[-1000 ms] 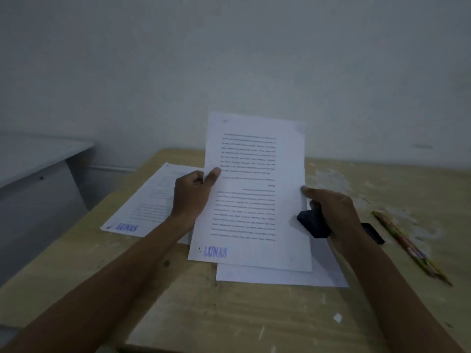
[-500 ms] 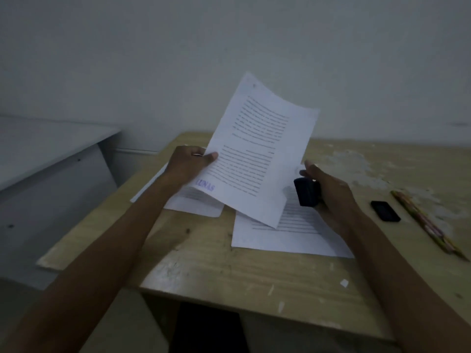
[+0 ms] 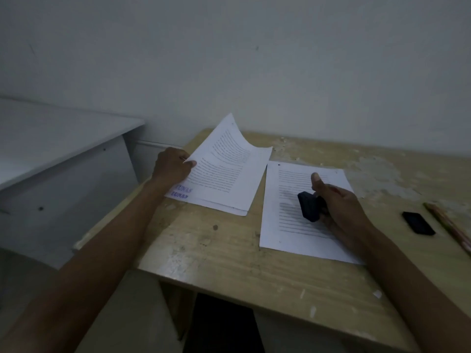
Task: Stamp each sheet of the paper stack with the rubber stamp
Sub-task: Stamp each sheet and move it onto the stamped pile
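A bare grey wall stood behind the worn wooden table (image 3: 229,261). At its left end the stamped sheet (image 3: 229,171) was pinched by its left edge in the left hand (image 3: 173,166), far corner curling up, over another stamped page whose blue mark showed just beneath. The rubber stamp (image 3: 309,206) was gripped in the curled right hand (image 3: 339,207), thumb raised, directly above the paper stack (image 3: 288,225). That top sheet ran lengthwise away from the person, with no stamp mark to be seen on it. Its near left corner lay down and left of the stamp, so the right hand was judged better placed to press next.
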